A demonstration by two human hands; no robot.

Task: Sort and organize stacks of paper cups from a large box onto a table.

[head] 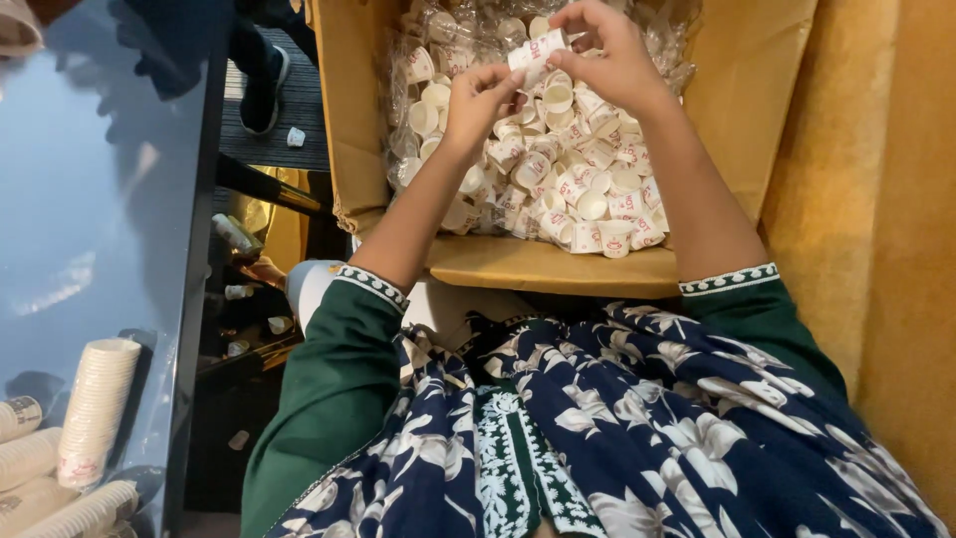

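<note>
Nearest the wearer, on the blue table left of the cardboard box (pixel 558 267), lie tall nested stacks of paper cups (pixel 97 410). Inside the box, loose small paper cups (pixel 588 189) fill a clear plastic liner, and above that heap the left hand (pixel 480 100) pinches one end of a short cup stack (pixel 538 50) while the right hand (pixel 607 55) closes round the other. Such cups look light, thin-walled and easily crushed, so they are best held gently by the rims or sides.
</note>
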